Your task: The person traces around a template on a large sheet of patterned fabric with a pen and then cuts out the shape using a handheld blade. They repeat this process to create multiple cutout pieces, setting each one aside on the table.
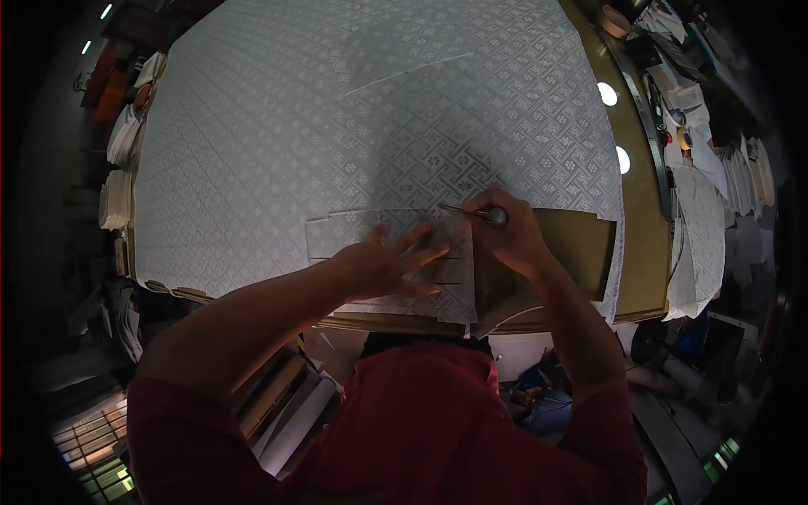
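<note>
My left hand [389, 263] lies with its fingers spread on a cut piece of pale patterned fabric [358, 225] near the table's front edge. Pinched in my right hand [515, 227] is a slim awl [497, 218] with a rounded, shiny knob. Its thin point reaches left to the top edge of that piece. Beneath and beyond both hands spreads a large sheet of the same pale fabric [252, 160] with a woven lattice and flower pattern. A cut-out opening in it shows the brown tabletop [581, 244] right of my right hand.
A pale curved line [410, 74] lies across the far fabric. Along the right table edge runs a long dark metal strip [644, 118]. Beyond it are scissors [683, 112], a tape roll [686, 139] and draped fabric [697, 240]. Paper stacks [116, 200] stand at left.
</note>
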Motion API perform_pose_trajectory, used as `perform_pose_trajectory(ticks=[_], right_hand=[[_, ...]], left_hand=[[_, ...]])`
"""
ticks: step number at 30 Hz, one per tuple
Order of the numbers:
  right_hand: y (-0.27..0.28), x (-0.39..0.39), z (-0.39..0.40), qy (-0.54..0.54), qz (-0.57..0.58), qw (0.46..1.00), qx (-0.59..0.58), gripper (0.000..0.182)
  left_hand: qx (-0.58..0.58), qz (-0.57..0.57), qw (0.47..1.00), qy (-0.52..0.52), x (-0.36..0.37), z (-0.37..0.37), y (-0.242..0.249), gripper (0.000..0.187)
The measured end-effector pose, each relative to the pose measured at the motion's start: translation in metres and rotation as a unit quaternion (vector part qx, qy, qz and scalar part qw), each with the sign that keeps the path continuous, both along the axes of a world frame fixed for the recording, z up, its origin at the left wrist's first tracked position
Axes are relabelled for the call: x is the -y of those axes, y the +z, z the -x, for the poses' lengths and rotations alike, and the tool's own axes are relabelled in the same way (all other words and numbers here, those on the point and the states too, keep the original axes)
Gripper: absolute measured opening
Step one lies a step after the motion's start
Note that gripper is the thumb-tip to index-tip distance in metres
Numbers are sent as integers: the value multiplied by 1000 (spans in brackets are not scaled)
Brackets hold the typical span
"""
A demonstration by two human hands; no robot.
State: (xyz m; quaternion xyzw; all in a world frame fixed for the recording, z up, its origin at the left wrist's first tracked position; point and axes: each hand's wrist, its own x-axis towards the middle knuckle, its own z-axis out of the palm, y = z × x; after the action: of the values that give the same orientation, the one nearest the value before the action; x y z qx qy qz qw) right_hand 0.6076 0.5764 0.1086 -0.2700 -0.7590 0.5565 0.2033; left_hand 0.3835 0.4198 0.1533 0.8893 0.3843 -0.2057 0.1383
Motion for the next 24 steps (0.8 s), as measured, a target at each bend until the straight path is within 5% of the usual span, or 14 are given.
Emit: perform_pose_trajectory(ticks=[4, 10, 12, 13, 24], right_hand=[[0, 60, 6, -190, -33, 981, -15, 14], [-10, 98, 34, -334, -134, 933, -23, 14], [-8, 104, 41, -351, -155, 923, 4, 13], [-7, 106, 43, -366, -168, 915, 27, 13], [-13, 130, 71, -433, -217, 872, 73, 14]], left_hand=[[46, -70, 996, -1, 5, 4, -16, 59], [66, -51, 996, 31, 6, 8, -32, 52], [86, -43, 993, 70, 5, 4, -43, 61], [100, -27, 988, 111, 4, 1, -46, 89], [87, 41, 986, 133, 2, 0, -37, 82]])
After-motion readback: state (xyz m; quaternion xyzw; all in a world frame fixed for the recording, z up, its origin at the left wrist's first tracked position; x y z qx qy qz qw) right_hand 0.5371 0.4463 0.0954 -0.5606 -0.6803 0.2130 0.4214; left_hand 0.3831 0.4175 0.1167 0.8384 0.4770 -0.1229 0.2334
